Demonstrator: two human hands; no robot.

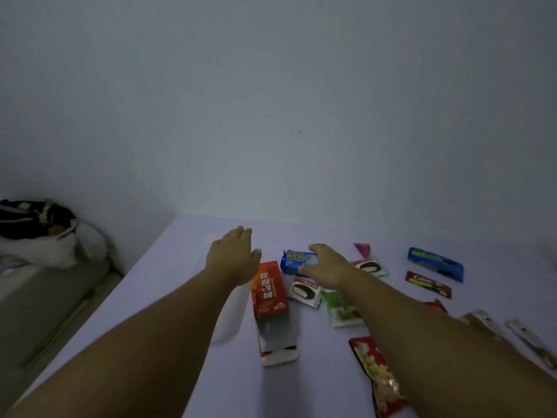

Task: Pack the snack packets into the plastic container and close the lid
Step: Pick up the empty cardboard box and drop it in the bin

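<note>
Both hands reach forward over the pale table (187, 267), palms down, fingers loosely spread; neither holds anything. Left hand (233, 256) hovers by the far end of a long red-orange box (269, 292). Right hand (327, 267) is over a small blue packet (297, 260), fingertips at its far edge; contact unclear.

Snack packets lie scattered flat on the table. 2 white packets picturing a dark cream-filled cake: one (304, 292) just beside the box, one (372, 267) right of the right hand. A green-and-white packet (340, 310) lies partly under the right forearm. A red packet with pale pieces pictured (376, 375) is nearest the camera. Further right: a long blue packet (435, 263), a slim red bar (428, 284), a pink wrapper (361, 250), 2 narrow pale sticks (532, 342).

Lettering is blurred, unreadable. No container in view.

At left, dark and white bags (39, 233).
</note>
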